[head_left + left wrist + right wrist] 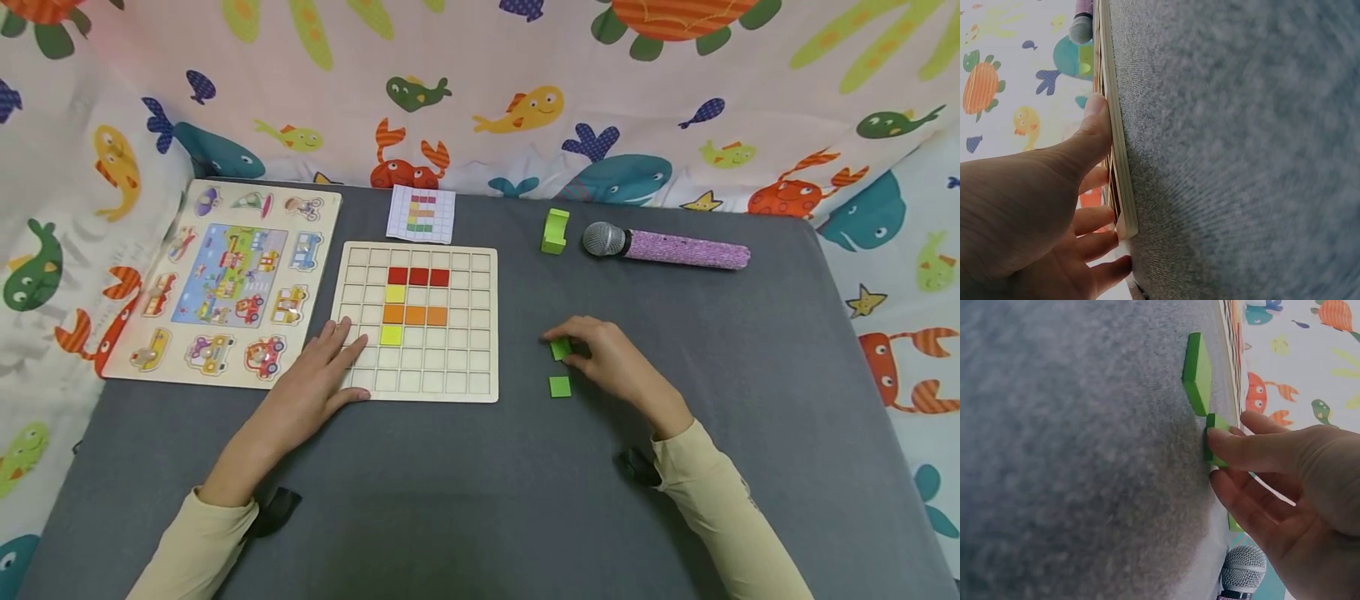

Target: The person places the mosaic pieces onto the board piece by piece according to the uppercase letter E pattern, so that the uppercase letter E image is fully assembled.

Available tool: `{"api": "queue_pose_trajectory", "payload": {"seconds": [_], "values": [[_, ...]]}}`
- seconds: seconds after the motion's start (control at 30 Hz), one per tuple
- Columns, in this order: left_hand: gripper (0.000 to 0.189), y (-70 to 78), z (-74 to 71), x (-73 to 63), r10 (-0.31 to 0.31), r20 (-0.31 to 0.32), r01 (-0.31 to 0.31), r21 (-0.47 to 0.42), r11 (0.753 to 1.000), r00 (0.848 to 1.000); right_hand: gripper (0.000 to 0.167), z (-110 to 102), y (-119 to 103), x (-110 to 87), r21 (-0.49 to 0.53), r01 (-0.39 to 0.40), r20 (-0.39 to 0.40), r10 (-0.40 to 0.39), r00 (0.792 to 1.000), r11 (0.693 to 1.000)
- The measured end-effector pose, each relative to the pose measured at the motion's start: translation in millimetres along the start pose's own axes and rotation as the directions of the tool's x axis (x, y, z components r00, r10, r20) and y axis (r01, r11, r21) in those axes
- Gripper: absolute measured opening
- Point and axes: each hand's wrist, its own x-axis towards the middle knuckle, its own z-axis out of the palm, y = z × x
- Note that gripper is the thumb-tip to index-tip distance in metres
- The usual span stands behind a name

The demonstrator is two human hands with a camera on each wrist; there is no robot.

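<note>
My left hand [315,375] rests with spread fingers on the left edge of a wooden grid board [472,325]. In the left wrist view the thumb [1094,122] lies along the board's edge. Three red tiles [418,277], a pale yellow tile [395,293], three orange tiles [415,315] and a yellow-green tile [391,335] sit in its cells. Right of the board, my right hand [611,354] pinches a green square tile [1212,453] between thumb and fingers, low over the table. Another green tile [559,387] lies flat just nearer to me.
A paper card with a coloured pattern [442,218] lies behind the board. To the left is a wooden picture puzzle [225,275]. A green block with a curved top [554,232] and a microphone with a glittery pink handle [682,250] lie at the back right.
</note>
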Motion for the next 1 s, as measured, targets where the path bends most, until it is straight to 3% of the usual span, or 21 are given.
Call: {"api": "queue_pose_trajectory", "payload": {"seconds": [0.33,0.73,1.0], "values": [[0.076,-0.3,0.0,0.9,-0.016,0.017,0.016,0.017,1.0,1.0,0.035,-2.0,-10.5,18.1,0.118,-0.051,0.008,0.051,0.999,0.992],[0.076,-2.3,-2.3,-0.9,0.004,0.013,-0.004,0.022,1.0,1.0,0.033,31.4,-54.0,64.7,0.177,0.029,0.084,-0.045,0.995,0.984],[0.076,-2.4,-1.6,1.1,-0.004,0.027,0.004,0.027,1.0,1.0,0.03,59.5,-83.4,97.1,0.201,0.119,0.158,-0.152,0.976,0.972]]}}
